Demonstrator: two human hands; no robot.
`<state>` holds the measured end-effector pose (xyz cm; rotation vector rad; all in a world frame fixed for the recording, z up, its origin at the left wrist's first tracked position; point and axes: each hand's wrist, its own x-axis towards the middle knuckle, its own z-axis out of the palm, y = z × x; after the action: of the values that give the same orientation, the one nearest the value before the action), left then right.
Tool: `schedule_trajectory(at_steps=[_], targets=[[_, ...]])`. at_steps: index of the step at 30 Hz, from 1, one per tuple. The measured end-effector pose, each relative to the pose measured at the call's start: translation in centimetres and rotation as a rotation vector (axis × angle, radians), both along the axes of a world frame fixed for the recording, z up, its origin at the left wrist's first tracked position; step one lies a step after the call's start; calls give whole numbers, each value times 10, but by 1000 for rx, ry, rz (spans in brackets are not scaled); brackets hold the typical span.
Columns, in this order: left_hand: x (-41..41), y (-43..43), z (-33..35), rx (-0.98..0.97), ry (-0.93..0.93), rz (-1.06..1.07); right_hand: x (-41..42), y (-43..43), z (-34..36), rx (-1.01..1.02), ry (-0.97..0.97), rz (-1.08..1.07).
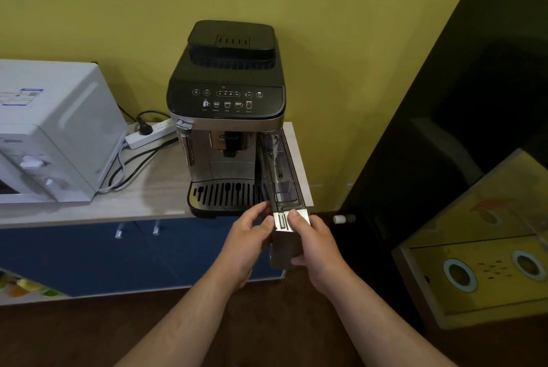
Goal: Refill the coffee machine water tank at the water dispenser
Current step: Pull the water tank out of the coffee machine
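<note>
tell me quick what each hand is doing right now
Left hand: grips the water tank at its front.
Right hand: grips it too, thumb on top.

- "x2" is read on the control panel (226,99) of the coffee machine (207,165), toward 3 o'clock.
- The badge (229,136) on its front is too blurred to read.
- The sticker (22,96) on the microwave (59,141) cannot be read.

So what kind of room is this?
Likely a break room or kitchenette: a coffee machine and a white microwave share a counter with a power strip; the left hand and right hand hold the machine's water tank.
</note>
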<state>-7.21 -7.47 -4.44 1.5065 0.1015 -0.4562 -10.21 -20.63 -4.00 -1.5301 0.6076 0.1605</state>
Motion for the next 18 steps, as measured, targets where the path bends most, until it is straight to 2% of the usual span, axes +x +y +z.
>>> schedule_trajectory(at_steps=[18], targets=[[-48,-21,2,51,-52,-46,-56,-36,8,-31,-30,36]])
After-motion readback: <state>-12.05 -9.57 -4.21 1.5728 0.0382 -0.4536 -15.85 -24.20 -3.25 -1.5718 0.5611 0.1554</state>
